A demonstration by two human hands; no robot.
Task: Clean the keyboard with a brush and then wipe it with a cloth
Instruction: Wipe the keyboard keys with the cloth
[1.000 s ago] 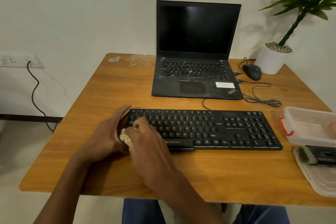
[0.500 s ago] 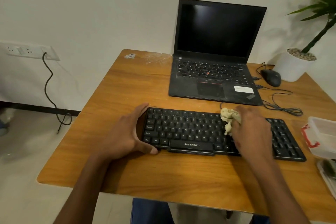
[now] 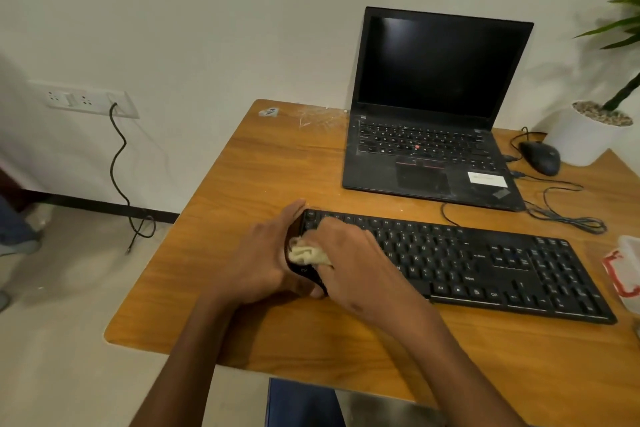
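Gripping a crumpled pale cloth [image 3: 306, 253], the right hand [image 3: 349, 260] presses it onto the left end of the keyboard [image 3: 485, 263], and its fingers are curled around the cloth. Only a small part of the cloth shows, at the left of the right hand's fingers. Just beside it, the left hand [image 3: 266, 253] holds the keyboard's left edge: the fingers lie along the side and the thumb is at the front corner, near the Ctrl key. The two hands are almost touching, with the cloth between them. To the right of the grip, the black keyboard stretches across the wooden table [image 3: 242, 184]. Beyond the grip, further to the right, an open laptop [image 3: 436, 114] with a dark screen stands. Right of the laptop is a mouse [image 3: 540, 158] and a white plant pot [image 3: 585, 135]. A clear box [image 3: 627, 263] with a red latch is at the keyboard's far right end. Far left of the grip, a cable hangs from a wall socket [image 3: 86, 99].
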